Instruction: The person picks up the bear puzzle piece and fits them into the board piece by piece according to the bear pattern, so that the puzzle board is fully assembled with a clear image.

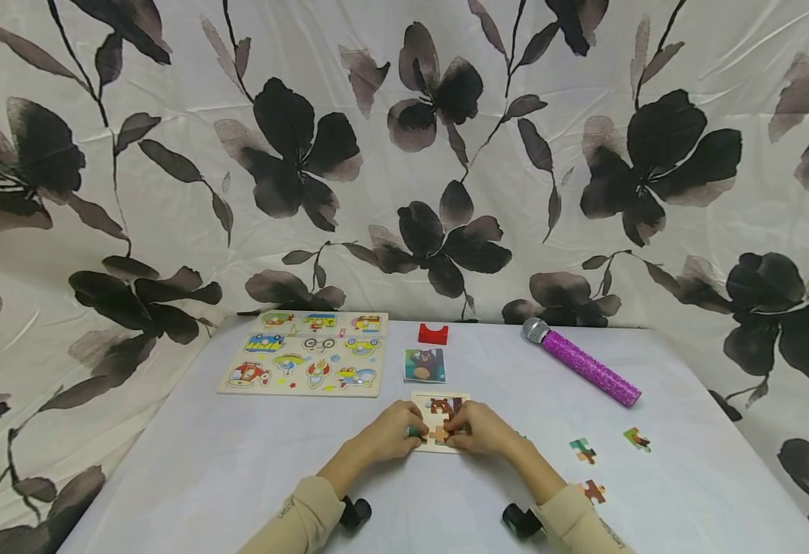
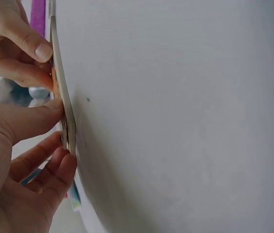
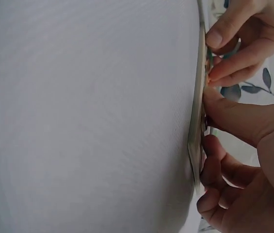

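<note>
Both hands meet over the small square wooden jigsaw tray with a brown bear picture (image 1: 439, 419), which lies flat on the white tabletop (image 1: 238, 462) right in front of the person. The left hand (image 1: 392, 435) curls its fingers (image 2: 54, 170) against the tray's near-left edge, thumb lying along the rim, so it grips the tray by its side. The right hand (image 1: 481, 428) comes in from the other side, fingers bent, its fingertips (image 3: 214, 39) pinching a small orange-brown puzzle piece (image 1: 441, 433) down on the tray's face. The two hands sit close together, nearly touching across the tray.

Just beyond the tray lies a small bear picture card (image 1: 424, 365), and past that a red arch-shaped block (image 1: 433, 333). Off to the person's right, three loose puzzle pieces (image 1: 583, 450) lie scattered on the tabletop, well apart from the tray. A glittery purple toy microphone with a silver head (image 1: 584, 364) rests at the far right, and a wooden vehicle peg-puzzle board (image 1: 305, 355) at the far left.
</note>
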The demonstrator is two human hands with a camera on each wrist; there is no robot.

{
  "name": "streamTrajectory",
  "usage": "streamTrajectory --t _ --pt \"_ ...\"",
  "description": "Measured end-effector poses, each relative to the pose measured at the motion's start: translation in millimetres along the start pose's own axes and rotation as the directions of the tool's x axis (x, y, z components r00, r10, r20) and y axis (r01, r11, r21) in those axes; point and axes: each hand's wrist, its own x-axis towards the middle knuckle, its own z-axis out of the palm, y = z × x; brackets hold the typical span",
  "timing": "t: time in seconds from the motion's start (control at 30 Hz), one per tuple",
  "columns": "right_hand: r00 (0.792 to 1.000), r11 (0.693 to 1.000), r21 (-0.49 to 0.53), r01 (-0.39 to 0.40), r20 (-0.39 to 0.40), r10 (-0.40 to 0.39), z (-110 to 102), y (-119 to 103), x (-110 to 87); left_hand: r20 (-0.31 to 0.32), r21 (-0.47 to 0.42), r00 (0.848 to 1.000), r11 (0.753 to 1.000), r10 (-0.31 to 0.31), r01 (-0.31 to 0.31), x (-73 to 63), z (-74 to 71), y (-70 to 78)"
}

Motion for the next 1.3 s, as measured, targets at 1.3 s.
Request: streamTrajectory --t 1.3 --pt "0.997 0.999 -0.035 -0.035 -0.069 0.033 1.4 10.9 11.0 -0.065 0.051 0.998 0.999 -0.012 0.016 14.7 8.0 -11.2"
